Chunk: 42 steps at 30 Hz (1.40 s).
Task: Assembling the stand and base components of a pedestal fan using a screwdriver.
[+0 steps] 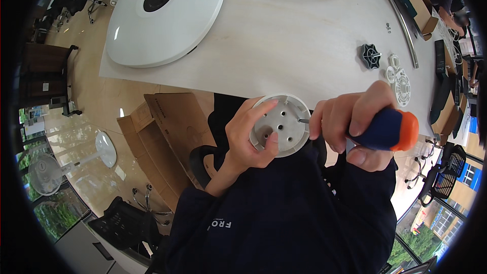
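My left hand (251, 139) grips a round white plastic part (282, 124) with several holes in its face, held just off the table's near edge. My right hand (355, 122) is closed around a screwdriver (388, 129) with a dark blue handle and orange end cap. Its metal tip meets the right side of the round part's face. Dark sleeves cover both my forearms.
A large white round fan base (167, 15) lies on the pale table (284, 35). A black knob (371, 56) and small white parts (401, 83) lie to the right. An open cardboard box (162, 137) and a standing fan (76, 162) are on the floor at left.
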Motion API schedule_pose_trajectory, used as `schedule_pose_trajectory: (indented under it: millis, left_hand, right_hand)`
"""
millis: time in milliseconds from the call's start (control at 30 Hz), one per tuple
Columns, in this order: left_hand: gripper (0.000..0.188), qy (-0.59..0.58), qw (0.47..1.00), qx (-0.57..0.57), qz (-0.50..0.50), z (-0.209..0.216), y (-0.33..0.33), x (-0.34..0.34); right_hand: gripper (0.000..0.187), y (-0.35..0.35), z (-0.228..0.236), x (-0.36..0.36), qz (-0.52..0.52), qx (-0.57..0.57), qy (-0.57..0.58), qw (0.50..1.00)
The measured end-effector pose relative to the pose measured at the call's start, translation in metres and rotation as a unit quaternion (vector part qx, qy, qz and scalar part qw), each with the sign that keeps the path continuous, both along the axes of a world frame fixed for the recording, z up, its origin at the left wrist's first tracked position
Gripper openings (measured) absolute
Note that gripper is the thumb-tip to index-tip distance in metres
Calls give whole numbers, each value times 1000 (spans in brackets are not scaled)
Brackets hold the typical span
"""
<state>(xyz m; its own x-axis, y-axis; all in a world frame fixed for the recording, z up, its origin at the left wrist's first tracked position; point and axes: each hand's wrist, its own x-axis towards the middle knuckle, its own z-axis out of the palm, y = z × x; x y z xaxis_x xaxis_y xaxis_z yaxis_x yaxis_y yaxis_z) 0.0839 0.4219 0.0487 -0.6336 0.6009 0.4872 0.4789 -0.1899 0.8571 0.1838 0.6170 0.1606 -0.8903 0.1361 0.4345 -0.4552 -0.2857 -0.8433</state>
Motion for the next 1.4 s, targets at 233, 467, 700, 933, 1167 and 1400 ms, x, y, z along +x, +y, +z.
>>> schedule_pose_trajectory:
  millis: [233,467,700,933,1167,1400]
  left_hand:
    - [52,35,995,-91,-15,22,-5,-10]
    - [52,66,994,-80,-25,18,-6,-14]
    - [43,1,994,-94,-56,22,-9,-12]
    - [43,-36,992,-116,-37,20,-19,-12]
    - [41,-67,995,-78,-1,11,-19,-6]
    - [38,-80,995,-64,2,0,-16,0]
  right_hand:
    - [28,-8,-3,-3,15,69,49,996]
    - [25,-11,-2,-4,6,74,54,996]
    - [26,-11,4,-6,7,76,67,995]
    - [29,22,40,38,-64,107,121,985]
    - [17,156,47,119,-572,193,-151,783]
    - [27,338,-52,120,-460,358,-539,608]
